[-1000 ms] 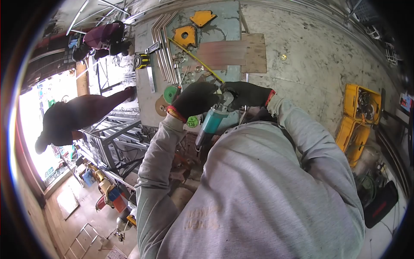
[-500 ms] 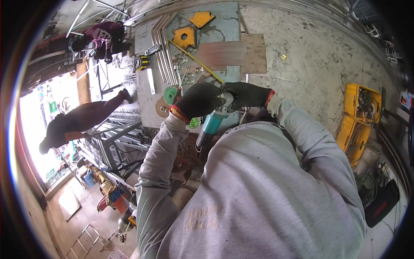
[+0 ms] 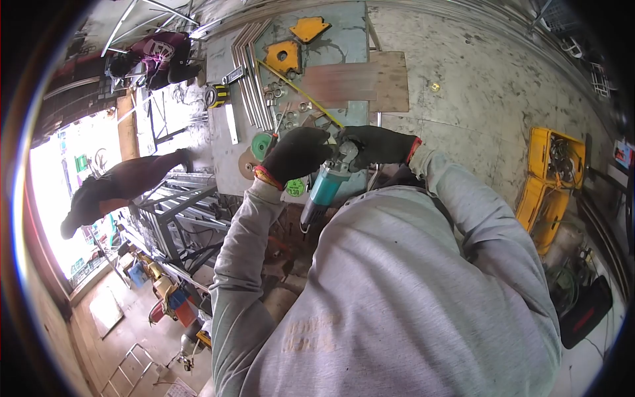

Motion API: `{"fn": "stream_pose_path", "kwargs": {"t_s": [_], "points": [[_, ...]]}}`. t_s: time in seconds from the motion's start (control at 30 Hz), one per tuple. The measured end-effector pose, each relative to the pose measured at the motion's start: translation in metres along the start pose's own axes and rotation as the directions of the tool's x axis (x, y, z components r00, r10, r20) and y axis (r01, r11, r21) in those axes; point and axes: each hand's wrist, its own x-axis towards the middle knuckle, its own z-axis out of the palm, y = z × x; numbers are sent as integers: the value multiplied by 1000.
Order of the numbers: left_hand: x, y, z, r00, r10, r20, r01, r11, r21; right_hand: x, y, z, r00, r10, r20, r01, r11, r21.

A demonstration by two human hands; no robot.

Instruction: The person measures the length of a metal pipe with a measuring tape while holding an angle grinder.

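Observation:
A teal angle grinder [image 3: 324,190] lies tilted close to my body, its grey metal head [image 3: 345,153] between my hands. Wearing a black glove with a red cuff, my right hand [image 3: 382,147] is closed on the grinder's head from the right. My left hand [image 3: 296,156], gloved the same way, has its fingers curled at the left side of the head; a small pale piece shows at the fingertips, too small to name. Beside the left glove are a green disc [image 3: 262,144] and a brown disc [image 3: 249,163]. A round green label [image 3: 295,188] shows below the left wrist.
On the worktable [image 3: 225,149] lie bent metal tubes [image 3: 246,79], a yellow tape measure [image 3: 215,96], metal rings and orange magnet holders [image 3: 283,57]. Yellow crates [image 3: 537,212] stand at right. One person [image 3: 126,185] stands at left; another [image 3: 159,59] crouches at upper left.
My left hand has shifted slightly left and its fingers have drawn back from the grinder's head. My right hand and the grinder hardly move. The standing person's leg has moved left.

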Motion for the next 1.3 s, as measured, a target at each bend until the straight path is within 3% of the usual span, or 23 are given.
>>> {"fn": "stream_pose_path", "kwargs": {"t_s": [0.1, 0.17, 0.27, 0.4, 0.47, 0.57, 0.6, 0.67, 0.77, 0.83, 1.0, 1.17, 1.23, 1.3], "points": [[14, 10, -12, 997, 12, 71, -9, 999, -38, -3, -4, -1, 999, 22, -31, -25, 997, -75], [23, 16, -20, 942, -212, 260, 263, 948, -180, -2, -5, -1, 998, 39, -53, -44, 993, -110], [23, 14, -12, 952, -146, 268, 198, 964, -180, 0, 4, -2, 1000, -18, -26, 15, 993, -113], [22, 1, -10, 937, -117, 328, 201, 951, -235, 2, 5, 0, 999, 41, -29, -42, 999, -19], [18, -5, -10, 977, -28, 212, 53, 993, -110, 0, 9, -1, 999, 45, -24, -44, 999, 31], [-3, -7, 8, 991, -90, 98, 99, 991, -94, -4, -7, 0, 1000, 16, -22, -17, 999, -39], [0, -4, 0, 991, -92, 100, 101, 991, -92, -3, -9, 0, 1000, 20, -19, -21, 998, -54], [13, 3, -18, 959, -106, 263, 69, 987, 145, -3, -10, 0, 1000, 26, -14, -27, 997, -71], [9, -5, -14, 988, -94, 120, 86, 994, 67, -5, -13, 1, 997, 71, -33, -73, 996, -51], [2, -6, -9, 985, -91, 150, 78, 993, 88, -5, -12, 1, 999, 3, -52, -4, 1000, -8], [-5, -7, 2, 982, -103, 161, 91, 993, 81, -4, -9, -1, 999, 39, -19, -38, 999, 26], [0, -5, -11, 990, -116, 77, 118, 993, -21, -6, -16, 0, 998, 68, -4, -68, 997, 43], [-10, 1, -22, 990, -136, 24, 137, 990, -45, -7, -14, 1, 997, 80, 22, -83, 988, 133], [-15, 12, -25, 987, -157, -30, 155, 985, -72, -10, -14, 1, 999, 49, -15, -48, 997, 66]]}}
